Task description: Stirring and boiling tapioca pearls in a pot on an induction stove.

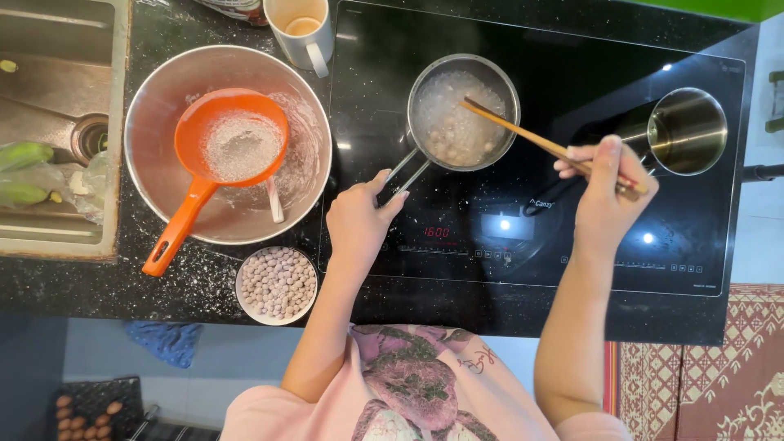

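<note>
A small steel saucepan (462, 111) of bubbling water and pale balls stands on the black induction cooktop (572, 73). My left hand (359, 220) grips the saucepan's thin metal handle (402, 173). My right hand (603, 192) holds wooden chopsticks (523, 133), whose tips dip into the pan at its right side.
A second steel pot (688, 131) sits at the cooktop's right. Left of it are a large steel bowl (163, 122) with an orange sieve (233, 147) of flour, a small bowl of brown balls (277, 284), a white mug (300, 31) and a sink (49, 122). Flour dusts the dark counter.
</note>
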